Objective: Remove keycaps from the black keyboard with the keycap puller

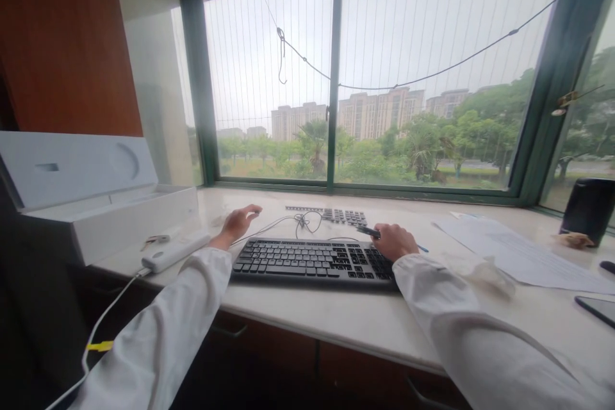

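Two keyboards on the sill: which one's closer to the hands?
The large black keyboard, lying right between the left hand and right hand. The smaller keyboard lies farther back, nearer the window, with a tangled cable in front.

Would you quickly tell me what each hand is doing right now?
Left hand: open, empty, fingers curled above the counter beyond the black keyboard.
Right hand: closed on a dark pen-like tool.

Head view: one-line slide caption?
Right hand holds a pen over a black keyboard; left hand hovers open at its left end, by a window.
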The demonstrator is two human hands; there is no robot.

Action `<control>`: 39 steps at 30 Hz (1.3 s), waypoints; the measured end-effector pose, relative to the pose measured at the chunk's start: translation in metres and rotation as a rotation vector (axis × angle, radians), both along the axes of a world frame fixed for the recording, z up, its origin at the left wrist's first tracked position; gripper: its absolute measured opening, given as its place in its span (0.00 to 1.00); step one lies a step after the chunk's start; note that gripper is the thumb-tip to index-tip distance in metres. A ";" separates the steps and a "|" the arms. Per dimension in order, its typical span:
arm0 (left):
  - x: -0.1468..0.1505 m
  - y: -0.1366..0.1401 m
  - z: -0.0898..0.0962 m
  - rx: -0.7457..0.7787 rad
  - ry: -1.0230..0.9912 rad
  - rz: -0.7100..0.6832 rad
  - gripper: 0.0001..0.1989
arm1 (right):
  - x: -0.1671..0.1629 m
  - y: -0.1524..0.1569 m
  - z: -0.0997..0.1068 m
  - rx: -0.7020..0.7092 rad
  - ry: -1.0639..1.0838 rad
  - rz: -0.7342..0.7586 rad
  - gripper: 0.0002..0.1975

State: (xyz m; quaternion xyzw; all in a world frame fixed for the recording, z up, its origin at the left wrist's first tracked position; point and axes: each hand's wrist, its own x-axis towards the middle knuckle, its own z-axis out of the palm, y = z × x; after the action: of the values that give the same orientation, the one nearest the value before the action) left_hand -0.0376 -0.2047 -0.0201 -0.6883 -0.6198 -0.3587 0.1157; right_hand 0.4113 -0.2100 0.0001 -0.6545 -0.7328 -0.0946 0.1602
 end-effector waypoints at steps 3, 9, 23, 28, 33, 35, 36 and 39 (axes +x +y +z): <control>-0.006 0.002 0.000 -0.050 -0.019 0.029 0.14 | -0.001 -0.002 0.002 0.050 0.052 0.046 0.16; -0.011 0.002 -0.001 -0.110 -0.001 0.050 0.13 | 0.011 -0.001 0.008 0.037 0.100 0.027 0.16; -0.014 -0.008 -0.005 0.042 -0.083 0.195 0.15 | 0.022 0.004 0.004 0.001 0.157 0.063 0.15; -0.010 -0.004 0.015 -0.032 -0.099 0.263 0.15 | 0.025 0.000 0.004 0.009 0.148 0.070 0.14; -0.013 0.031 0.041 -0.260 0.148 0.177 0.11 | 0.028 0.005 0.002 -0.008 0.140 0.057 0.14; -0.010 0.049 0.047 -0.347 0.232 0.184 0.11 | 0.029 0.009 0.000 -0.009 0.130 0.050 0.14; -0.008 0.059 0.050 -0.380 0.255 0.183 0.10 | 0.029 0.011 -0.002 -0.010 0.127 0.051 0.14; 0.004 0.090 0.054 -0.433 0.284 0.167 0.11 | 0.031 0.017 -0.006 -0.008 0.122 0.057 0.14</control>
State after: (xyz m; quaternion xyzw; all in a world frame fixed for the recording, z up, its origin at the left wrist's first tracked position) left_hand -0.0341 -0.1147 0.0340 -0.6868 -0.7144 -0.1072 0.0807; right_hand 0.4427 -0.1934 -0.0054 -0.6386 -0.7403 -0.0467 0.2046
